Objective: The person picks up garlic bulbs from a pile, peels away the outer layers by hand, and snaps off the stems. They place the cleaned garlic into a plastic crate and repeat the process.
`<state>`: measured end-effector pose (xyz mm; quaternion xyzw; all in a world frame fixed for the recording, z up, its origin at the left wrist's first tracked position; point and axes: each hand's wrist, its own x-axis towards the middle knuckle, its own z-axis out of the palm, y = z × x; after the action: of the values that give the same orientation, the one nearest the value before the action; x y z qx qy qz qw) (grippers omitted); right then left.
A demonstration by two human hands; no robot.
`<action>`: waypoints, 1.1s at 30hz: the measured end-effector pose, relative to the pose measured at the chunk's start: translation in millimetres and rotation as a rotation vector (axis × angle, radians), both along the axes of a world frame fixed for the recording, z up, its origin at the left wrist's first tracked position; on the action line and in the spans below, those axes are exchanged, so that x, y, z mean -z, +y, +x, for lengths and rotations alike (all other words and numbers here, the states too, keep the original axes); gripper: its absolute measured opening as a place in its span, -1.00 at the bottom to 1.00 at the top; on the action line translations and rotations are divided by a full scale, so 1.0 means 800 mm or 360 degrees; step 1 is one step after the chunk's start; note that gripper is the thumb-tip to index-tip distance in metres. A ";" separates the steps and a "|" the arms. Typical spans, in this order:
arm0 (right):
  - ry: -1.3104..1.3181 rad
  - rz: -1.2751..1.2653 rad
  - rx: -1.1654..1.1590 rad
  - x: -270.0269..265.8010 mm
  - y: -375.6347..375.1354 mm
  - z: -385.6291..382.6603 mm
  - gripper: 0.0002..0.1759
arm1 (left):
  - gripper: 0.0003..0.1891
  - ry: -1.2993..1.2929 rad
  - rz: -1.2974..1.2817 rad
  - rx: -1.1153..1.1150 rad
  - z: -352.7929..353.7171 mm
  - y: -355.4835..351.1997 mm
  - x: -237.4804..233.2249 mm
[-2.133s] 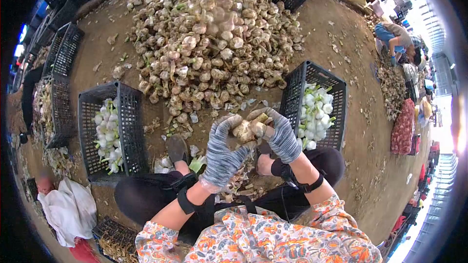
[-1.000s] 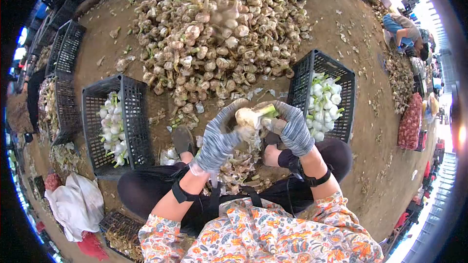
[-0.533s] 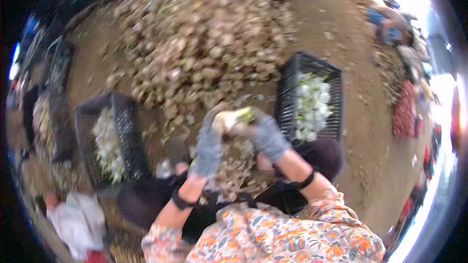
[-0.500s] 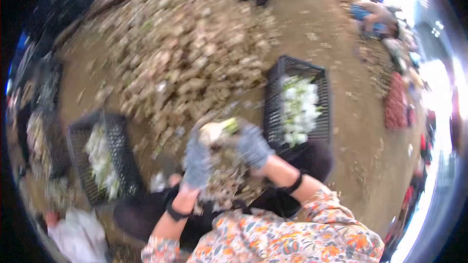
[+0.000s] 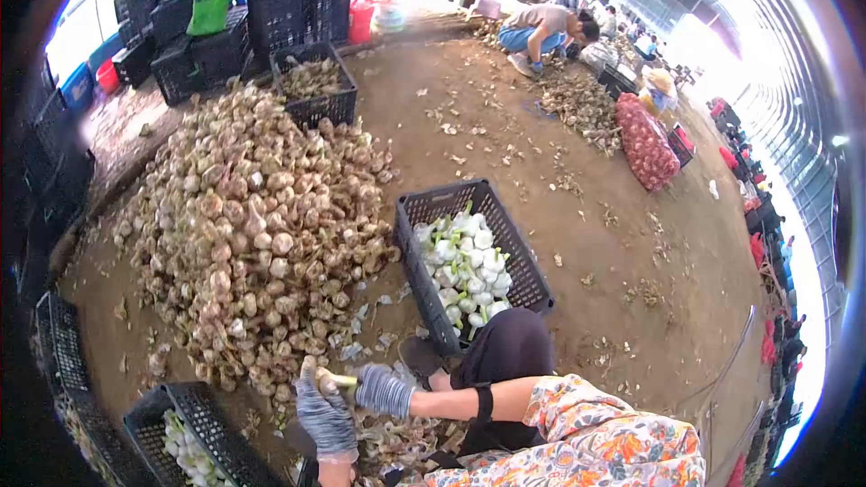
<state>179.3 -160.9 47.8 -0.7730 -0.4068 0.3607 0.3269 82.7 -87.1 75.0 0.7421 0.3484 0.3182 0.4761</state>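
My left hand, in a grey striped glove, is closed around a garlic bulb that its fingers mostly hide. The pale stem of this garlic sticks out to the right. At the stem's end is my right hand, gloved alike, with its fingers curled in and closed on it. Both hands are just in front of a large heap of unpeeled garlic. Beyond my right hand, near my knee, stands a black crate holding white, cleaned garlic with green stems.
Another black crate with white garlic stands at lower left. A crate of brown garlic sits behind the heap. A crouching person works farther off, near a red mesh sack. Stacked crates line the back. Loose skins litter the ground.
The view has swung up and to the right, so heap and crates appear shifted and sharper. Both hands now show lower left, still together at the garlic.
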 end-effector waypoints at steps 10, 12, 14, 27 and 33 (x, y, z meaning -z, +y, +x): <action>0.0352 0.0116 -0.0151 -0.022 0.005 0.033 -0.62 | -0.40 -0.0142 -0.1897 0.0169 -0.017 0.065 0.103; 0.0186 0.0261 -0.0039 -0.018 0.002 0.031 -0.62 | -0.55 -0.0231 -0.0762 0.0162 -0.001 0.056 0.073; 0.0037 0.0229 -0.0069 -0.019 0.001 0.035 -0.60 | -0.61 -0.0079 -0.0317 0.0185 0.000 0.037 -0.004; 0.1591 0.0622 0.0206 -0.001 -0.001 0.055 -0.55 | -0.71 -0.0267 -0.0615 0.0295 -0.010 0.053 -0.032; 0.2814 0.0402 0.0815 -0.042 -0.001 0.065 -0.78 | -0.75 -0.0365 -0.0819 0.0382 -0.019 0.054 -0.050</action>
<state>231.0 -161.9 81.5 -0.2420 0.1370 0.6888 0.6695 67.1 -43.6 114.7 0.5922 0.2713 0.2426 0.7190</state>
